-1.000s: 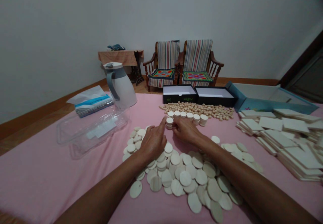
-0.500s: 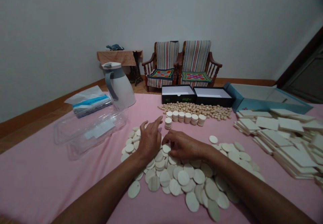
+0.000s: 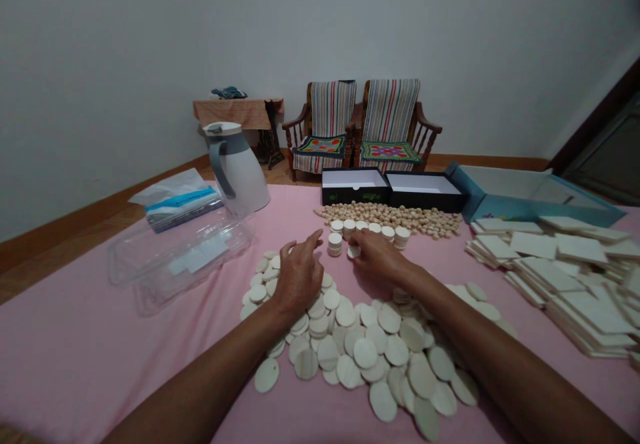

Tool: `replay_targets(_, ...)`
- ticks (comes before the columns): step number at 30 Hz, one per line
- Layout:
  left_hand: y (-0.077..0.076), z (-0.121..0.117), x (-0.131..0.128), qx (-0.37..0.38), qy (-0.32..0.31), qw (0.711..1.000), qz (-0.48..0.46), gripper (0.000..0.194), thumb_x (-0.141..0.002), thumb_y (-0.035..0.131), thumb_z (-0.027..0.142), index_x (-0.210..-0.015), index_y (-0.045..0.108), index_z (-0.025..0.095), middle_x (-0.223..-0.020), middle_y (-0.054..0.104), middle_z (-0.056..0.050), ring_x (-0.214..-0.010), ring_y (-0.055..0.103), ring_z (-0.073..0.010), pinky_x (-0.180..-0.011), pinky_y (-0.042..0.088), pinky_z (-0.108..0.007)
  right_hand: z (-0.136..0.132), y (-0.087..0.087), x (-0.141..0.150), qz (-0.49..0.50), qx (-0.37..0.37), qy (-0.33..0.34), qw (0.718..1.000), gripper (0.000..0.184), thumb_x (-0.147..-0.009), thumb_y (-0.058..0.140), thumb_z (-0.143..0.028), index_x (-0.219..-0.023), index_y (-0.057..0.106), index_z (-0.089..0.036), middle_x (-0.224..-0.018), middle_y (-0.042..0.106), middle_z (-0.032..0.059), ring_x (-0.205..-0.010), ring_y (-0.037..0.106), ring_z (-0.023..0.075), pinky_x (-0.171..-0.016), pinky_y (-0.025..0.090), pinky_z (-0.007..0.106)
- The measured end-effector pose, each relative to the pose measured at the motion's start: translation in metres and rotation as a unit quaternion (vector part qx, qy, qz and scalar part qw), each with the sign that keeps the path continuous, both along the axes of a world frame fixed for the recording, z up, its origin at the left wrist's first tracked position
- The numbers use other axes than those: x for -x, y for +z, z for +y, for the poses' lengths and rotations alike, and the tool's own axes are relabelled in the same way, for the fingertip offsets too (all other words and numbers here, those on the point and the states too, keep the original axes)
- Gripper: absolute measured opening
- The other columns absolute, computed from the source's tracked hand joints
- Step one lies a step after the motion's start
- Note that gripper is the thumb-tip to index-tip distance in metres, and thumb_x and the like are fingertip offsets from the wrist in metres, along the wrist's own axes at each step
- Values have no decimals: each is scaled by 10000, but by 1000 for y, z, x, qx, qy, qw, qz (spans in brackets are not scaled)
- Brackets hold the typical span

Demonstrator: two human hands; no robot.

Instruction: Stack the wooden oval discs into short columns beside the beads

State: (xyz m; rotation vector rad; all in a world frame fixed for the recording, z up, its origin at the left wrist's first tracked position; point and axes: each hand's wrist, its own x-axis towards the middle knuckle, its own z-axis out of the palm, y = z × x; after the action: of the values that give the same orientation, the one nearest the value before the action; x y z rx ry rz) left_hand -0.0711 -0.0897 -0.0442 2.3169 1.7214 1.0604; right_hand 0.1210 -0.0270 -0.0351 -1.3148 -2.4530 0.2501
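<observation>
Pale round wooden discs (image 3: 365, 353) lie in a loose, overlapping heap in front of me. My left hand (image 3: 299, 274) rests at the heap's left side, fingers stretched forward and apart, with nothing visible in its grasp. My right hand (image 3: 377, 257) is beyond the heap, its fingers closed on one wooden disc (image 3: 353, 252). That disc is just right of a short stack of discs (image 3: 335, 245). Behind it runs a row of similar stacks (image 3: 401, 238), partly hidden by my right hand.
Small wooden beads (image 3: 395, 216) lie behind the stacks, before two black boxes (image 3: 355, 195). Square wooden boards (image 3: 575, 284) and a blue box (image 3: 480, 197) are on the right. A white jug (image 3: 245, 177), a tissue pack (image 3: 183, 201) and clear plastic trays (image 3: 185, 257) stand left.
My right hand has moved forward from the heap to beside the front stack, carrying a wooden disc. The left hand has stayed almost in place.
</observation>
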Motion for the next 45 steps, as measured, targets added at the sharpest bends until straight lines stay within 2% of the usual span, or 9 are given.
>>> replay_targets(6, 1, 0, 0, -4, -5, 1000, -2, 605, -717, 452, 10, -1296, 429, 184, -1170, 651, -86, -1084, 585, -209, -992, 345, -454, 2, -15, 1, 21, -9, 5, 1000, 260, -819, 474, -88, -1045, 581, -158, -1036, 629, 109, -929, 540, 197, -773, 355, 282)
replay_targets(11, 1, 0, 0, -4, -7, 1000, -4, 608, -706, 452, 13, -1290, 434, 182, -1162, 654, -88, -1071, 588, -213, -983, 360, -452, 0, -15, -2, 42, -3, 0, 999, 309, -825, 472, -81, -1104, 579, -160, -1037, 636, 107, -928, 543, 198, -779, 360, 288)
replay_targets(16, 0, 1, 1, -6, -5, 1000, -3, 588, -718, 455, 20, -1286, 441, 170, -1157, 655, -95, -1068, 587, -222, -972, 375, -453, -5, -11, 0, 20, 8, 20, 1000, 226, -834, 463, -92, -996, 611, -147, -995, 616, 119, -907, 525, 209, -771, 365, 306)
replay_targets(23, -1, 1, 1, -4, -1, 1000, -4, 590, -714, 465, 20, -1285, 450, 168, -1133, 666, -88, -1040, 601, -224, -963, 400, -445, -7, -15, 5, 35, -11, -31, 999, 195, -810, 491, -119, -978, 586, -146, -996, 578, 116, -856, 502, 205, -738, 373, 306)
replay_targets(29, -2, 3, 2, -4, 3, 1000, -13, 598, -709, 456, 12, -1288, 454, 161, -1118, 672, -87, -1037, 609, -225, -966, 415, -448, -15, -4, 6, 31, -3, -64, 997, 118, -796, 532, -125, -900, 579, -156, -914, 589, 98, -829, 504, 198, -703, 360, 297)
replay_targets(32, -3, 5, 3, -3, 10, 999, -36, 586, -718, 434, 3, -1281, 464, 160, -1096, 680, -84, -1028, 618, -213, -958, 437, -430, -23, 2, 12, 64, 43, -13, 997, 79, -779, 558, -123, -843, 592, -154, -824, 600, 65, -748, 507, 169, -649, 352, 274)
replay_targets(38, -2, 4, 3, 11, 23, 998, -59, 590, -712, 434, 5, -1276, 477, 172, -1086, 684, -73, -1007, 627, -208, -943, 461, -417, -37, 2, 29, 102, 89, 202, 970, 210, -697, 499, -21, -820, 598, -161, -856, 596, 31, -790, 513, 145, -706, 383, 254)
replay_targets(41, -1, 4, 3, 10, 20, 998, -55, 597, -699, 449, 10, -1272, 480, 176, -1083, 685, -71, -1012, 626, -213, -948, 457, -421, -38, -1, 30, 98, 90, 227, 965, 248, -681, 457, -10, -825, 587, -163, -893, 572, 39, -829, 503, 151, -734, 392, 262)
replay_targets(45, -2, 4, 4, 8, 14, 998, -56, 594, -699, 452, 17, -1271, 473, 180, -1084, 684, -70, -1016, 626, -210, -956, 453, -423, -37, -5, 25, 87, 95, 201, 971, 296, -678, 498, -62, -947, 561, -167, -903, 555, 38, -810, 484, 156, -720, 385, 269)
